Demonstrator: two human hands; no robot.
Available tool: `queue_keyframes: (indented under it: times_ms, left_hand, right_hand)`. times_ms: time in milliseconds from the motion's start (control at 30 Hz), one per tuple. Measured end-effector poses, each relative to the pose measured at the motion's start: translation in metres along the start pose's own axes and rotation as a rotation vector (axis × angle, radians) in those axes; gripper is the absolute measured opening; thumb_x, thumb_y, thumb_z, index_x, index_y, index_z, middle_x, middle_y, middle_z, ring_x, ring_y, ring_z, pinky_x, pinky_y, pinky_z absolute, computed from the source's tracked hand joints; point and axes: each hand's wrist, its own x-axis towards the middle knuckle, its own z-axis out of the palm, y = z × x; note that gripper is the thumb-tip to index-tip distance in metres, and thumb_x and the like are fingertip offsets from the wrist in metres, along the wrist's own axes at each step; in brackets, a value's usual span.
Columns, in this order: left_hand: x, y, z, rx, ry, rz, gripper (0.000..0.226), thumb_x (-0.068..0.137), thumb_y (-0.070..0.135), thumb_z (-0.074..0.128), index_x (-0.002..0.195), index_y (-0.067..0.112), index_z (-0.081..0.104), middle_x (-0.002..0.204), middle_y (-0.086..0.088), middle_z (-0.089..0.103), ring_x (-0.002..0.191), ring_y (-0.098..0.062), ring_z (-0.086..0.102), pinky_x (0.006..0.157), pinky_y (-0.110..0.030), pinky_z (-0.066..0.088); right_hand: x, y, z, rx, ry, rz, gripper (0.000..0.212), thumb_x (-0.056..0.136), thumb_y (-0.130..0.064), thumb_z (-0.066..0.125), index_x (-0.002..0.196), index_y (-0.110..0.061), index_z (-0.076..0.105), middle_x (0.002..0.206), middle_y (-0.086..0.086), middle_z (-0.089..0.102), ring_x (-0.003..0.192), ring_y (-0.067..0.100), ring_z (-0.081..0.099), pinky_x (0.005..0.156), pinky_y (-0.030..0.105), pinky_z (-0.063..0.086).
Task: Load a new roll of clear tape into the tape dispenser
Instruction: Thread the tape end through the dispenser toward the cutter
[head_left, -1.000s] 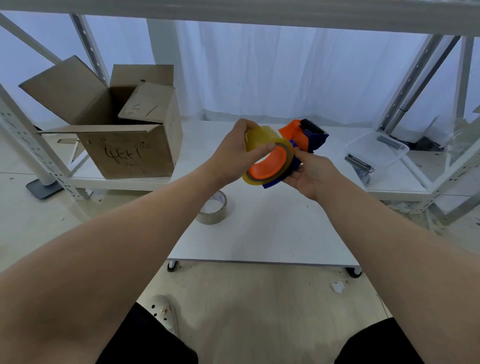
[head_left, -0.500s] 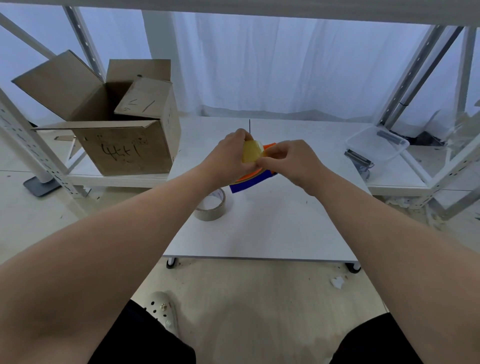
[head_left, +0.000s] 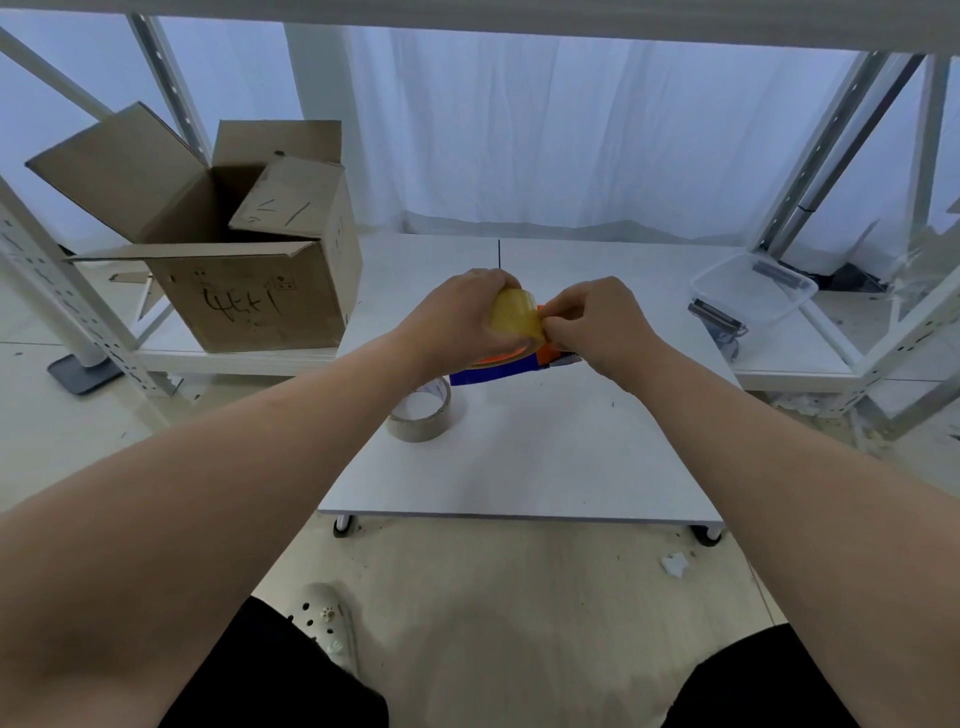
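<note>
Step in hand: freeing the tape's loose end.

Our left hand (head_left: 457, 317) clasps the yellowish clear tape roll (head_left: 513, 315), seated on the orange-and-blue plastic dispenser (head_left: 498, 368) resting on the white tabletop (head_left: 519, 457); our right hand (head_left: 597, 322) pinches at its edge. Next, we likely thread the end forward.

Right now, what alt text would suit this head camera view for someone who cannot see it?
A person's left hand grips a yellowish clear tape roll on an orange and blue tape dispenser over a white table, while the right hand pinches at the roll's edge. A spent cardboard tape core lies nearby.
</note>
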Motion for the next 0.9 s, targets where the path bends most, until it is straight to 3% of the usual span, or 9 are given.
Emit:
queue_keyframes:
  times_ms: [100, 233, 333, 400, 533, 700, 767, 900]
  left_hand:
    - [-0.001, 0.000, -0.001, 0.000, -0.001, 0.012, 0.060, 0.078, 0.043, 0.072, 0.127, 0.017, 0.050, 0.123, 0.000, 0.059, 0.097, -0.009, 0.048, 0.077, -0.022, 0.036]
    - [-0.003, -0.002, 0.000, 0.014, -0.025, 0.047, 0.059, 0.077, 0.042, 0.072, 0.125, 0.018, 0.049, 0.121, -0.001, 0.058, 0.096, -0.010, 0.048, 0.076, -0.022, 0.036]
    - [-0.004, 0.000, 0.003, 0.070, -0.049, 0.103, 0.058, 0.077, 0.038, 0.074, 0.124, 0.018, 0.046, 0.121, -0.001, 0.056, 0.098, -0.014, 0.050, 0.072, -0.020, 0.036]
    - [-0.006, 0.000, 0.003, 0.037, -0.047, 0.094, 0.059, 0.075, 0.036, 0.076, 0.122, 0.017, 0.045, 0.117, -0.001, 0.057, 0.094, -0.015, 0.050, 0.063, -0.017, 0.039]
    - [-0.008, -0.003, 0.001, -0.001, -0.050, 0.079, 0.059, 0.074, 0.035, 0.078, 0.118, 0.015, 0.043, 0.112, -0.002, 0.058, 0.088, -0.013, 0.049, 0.064, -0.011, 0.039]
    - [-0.005, -0.004, 0.002, -0.009, -0.059, 0.087, 0.060, 0.074, 0.036, 0.078, 0.119, 0.016, 0.043, 0.114, -0.001, 0.057, 0.092, -0.016, 0.052, 0.067, -0.013, 0.042]
    - [-0.004, -0.005, 0.003, -0.030, -0.053, 0.079, 0.059, 0.074, 0.038, 0.078, 0.117, 0.016, 0.044, 0.111, -0.001, 0.058, 0.092, -0.017, 0.054, 0.065, -0.015, 0.043]
    - [-0.001, -0.008, 0.000, -0.148, 0.001, 0.022, 0.060, 0.071, 0.039, 0.079, 0.115, 0.018, 0.044, 0.104, 0.007, 0.054, 0.090, -0.013, 0.053, 0.063, -0.013, 0.043]
  right_hand:
    - [-0.003, -0.003, -0.003, 0.055, -0.061, 0.022, 0.015, 0.081, -0.011, 0.062, 0.088, -0.001, 0.072, 0.086, 0.011, 0.070, 0.081, 0.019, 0.070, 0.059, 0.024, 0.058]
    - [-0.003, -0.008, -0.001, 0.144, -0.074, 0.119, 0.025, 0.081, -0.023, 0.067, 0.103, -0.009, 0.066, 0.096, 0.009, 0.068, 0.082, 0.021, 0.070, 0.069, 0.035, 0.061]
    - [-0.003, -0.012, -0.003, 0.191, -0.055, 0.171, 0.032, 0.084, -0.034, 0.066, 0.113, -0.020, 0.061, 0.101, 0.002, 0.062, 0.077, 0.018, 0.069, 0.062, 0.028, 0.060]
    - [-0.003, -0.013, -0.003, 0.190, -0.073, 0.182, 0.021, 0.085, -0.031, 0.066, 0.103, -0.019, 0.066, 0.103, 0.005, 0.064, 0.081, 0.021, 0.070, 0.065, 0.031, 0.060]
    - [-0.003, -0.013, -0.002, 0.236, -0.061, 0.220, 0.014, 0.085, -0.019, 0.064, 0.097, -0.015, 0.070, 0.104, 0.010, 0.065, 0.086, 0.029, 0.069, 0.070, 0.041, 0.061]
    - [-0.003, -0.015, -0.003, 0.253, -0.057, 0.245, 0.017, 0.084, -0.009, 0.057, 0.097, -0.011, 0.068, 0.088, 0.014, 0.067, 0.072, 0.029, 0.072, 0.070, 0.043, 0.060]
    - [-0.005, -0.014, -0.001, 0.207, -0.051, 0.215, 0.020, 0.084, -0.008, 0.056, 0.100, -0.013, 0.066, 0.086, 0.014, 0.068, 0.073, 0.029, 0.071, 0.069, 0.043, 0.061]
    - [-0.008, -0.009, -0.003, -0.053, -0.032, -0.073, 0.028, 0.087, -0.011, 0.054, 0.111, -0.023, 0.061, 0.106, 0.004, 0.064, 0.091, 0.018, 0.064, 0.057, 0.030, 0.059]
